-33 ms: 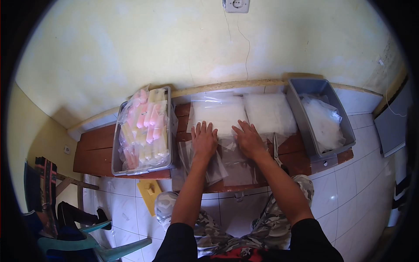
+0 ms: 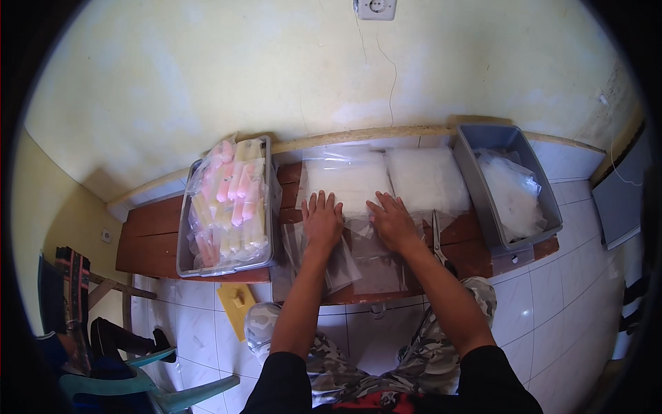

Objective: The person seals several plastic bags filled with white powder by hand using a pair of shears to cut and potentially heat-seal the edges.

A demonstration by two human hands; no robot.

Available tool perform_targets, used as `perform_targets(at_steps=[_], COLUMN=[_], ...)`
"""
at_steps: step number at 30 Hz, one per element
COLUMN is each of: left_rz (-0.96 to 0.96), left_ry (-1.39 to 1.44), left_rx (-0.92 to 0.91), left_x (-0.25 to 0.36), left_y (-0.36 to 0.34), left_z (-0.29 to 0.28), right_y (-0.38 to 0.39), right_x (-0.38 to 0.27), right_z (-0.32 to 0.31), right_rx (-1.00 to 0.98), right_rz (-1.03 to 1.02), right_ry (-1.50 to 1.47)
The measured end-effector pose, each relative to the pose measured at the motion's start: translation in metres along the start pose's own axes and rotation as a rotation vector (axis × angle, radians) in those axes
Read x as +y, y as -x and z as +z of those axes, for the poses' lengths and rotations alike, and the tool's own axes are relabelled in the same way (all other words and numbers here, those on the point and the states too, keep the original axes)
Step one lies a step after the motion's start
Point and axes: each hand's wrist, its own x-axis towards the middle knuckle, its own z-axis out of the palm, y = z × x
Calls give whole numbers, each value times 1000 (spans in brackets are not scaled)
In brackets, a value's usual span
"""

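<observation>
My left hand lies flat, fingers stretched, at the near edge of a white bundle in a clear plastic bag. On the same bundle's near right corner rests my right hand, its fingers spread and holding nothing. A second white bundle in clear plastic lies beside it on the right. Loose clear plastic bags are spread under and between my wrists, and more clear bags lie by my left forearm. Scissors sit right of my right hand, partly hidden by that forearm.
A grey tub of bagged pink and pale yellow sticks stands at left on the brown wooden bench. Another grey tub with clear plastic is at right. Below are a yellow board and a green chair; someone's leg shows nearby.
</observation>
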Motion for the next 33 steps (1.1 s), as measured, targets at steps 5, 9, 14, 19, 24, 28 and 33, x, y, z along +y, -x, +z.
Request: perform_targets(at_steps=[5,9,14,19,24,28,33], left_rz=[-93,-117,13,251,405,395,338], left_ry=[14,21,106,238,240,219,215], left_rx=[-93,-83,33,22,-78,-73,-20], left_x=[-7,-12,-4,25,44,49,56], left_y=[-9,-11,1,31,65,74,71], left_z=[2,1,-9,-18,-20,-18,-15], right_y=[2,0,19,52,82,89,82], right_x=[-6,-4,-12,-6,5,14,24], right_z=[4,3,-33,-49,-47,-35,-26], right_rx=[28,59,42,18,38,131,112], right_rz=[9,-6,118,241,193,137,201], right_ry=[0,11,-88,-78,17,-20,-68])
